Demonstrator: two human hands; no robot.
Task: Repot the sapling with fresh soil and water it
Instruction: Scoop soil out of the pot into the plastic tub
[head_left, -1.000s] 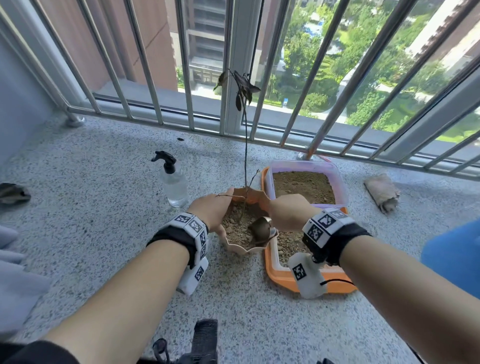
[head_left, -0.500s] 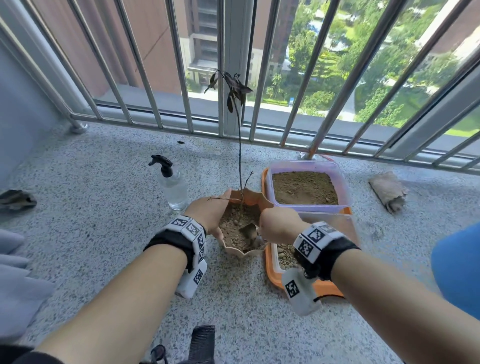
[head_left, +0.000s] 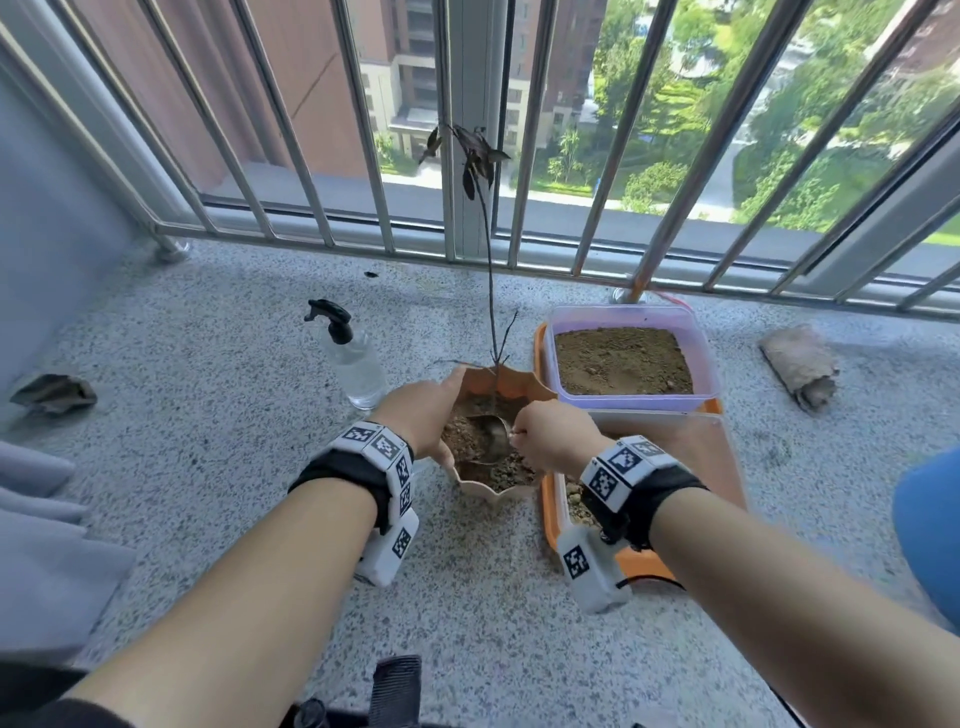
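A thin sapling (head_left: 488, 249) with a few dark leaves stands upright in a scalloped orange pot (head_left: 511, 387) half full of brown soil. My left hand (head_left: 421, 410) grips the pot's left rim. My right hand (head_left: 553, 434) holds the handle of a small metal scoop (head_left: 488, 434), whose bowl lies in the soil inside the pot. A clear tub of fresh soil (head_left: 626, 358) sits in an orange tray (head_left: 639, 564) just right of the pot. A clear spray bottle (head_left: 353, 356) with a black trigger stands left of the pot.
Metal railing bars (head_left: 597, 171) close off the ledge behind the pot. A rolled cloth (head_left: 800, 366) lies at the right, a dark scrap (head_left: 52, 392) at the far left, grey fabric (head_left: 41, 540) at lower left, and a blue object (head_left: 930, 525) at the right edge.
My right hand has carried the scoop from the pot's right rim leftward and down into the pot's soil. My left hand stays on the rim.
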